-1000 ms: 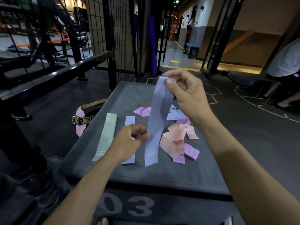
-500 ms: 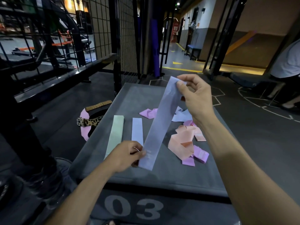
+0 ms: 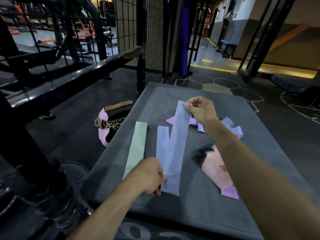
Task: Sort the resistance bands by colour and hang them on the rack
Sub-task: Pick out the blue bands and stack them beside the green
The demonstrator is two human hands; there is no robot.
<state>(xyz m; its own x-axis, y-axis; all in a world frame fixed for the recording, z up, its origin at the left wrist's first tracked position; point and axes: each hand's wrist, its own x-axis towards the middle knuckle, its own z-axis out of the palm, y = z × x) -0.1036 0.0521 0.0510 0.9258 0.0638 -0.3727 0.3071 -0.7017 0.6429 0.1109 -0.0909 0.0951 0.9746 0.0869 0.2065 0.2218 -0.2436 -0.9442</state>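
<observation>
Lavender band (image 3: 175, 149), pinched at its far end by the right hand (image 3: 200, 110) and its near end by the left hand (image 3: 149, 175), has dropped beside the laid lavender strip (image 3: 161, 141), matching colours, likely about to be laid down.

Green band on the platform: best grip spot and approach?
Take the green band at its far short end, coming from above, probably lifting a corner to pinch it. It lies flat and straight on the platform. The left hand covers its near end, and a blue band lies close along its right edge.
</observation>
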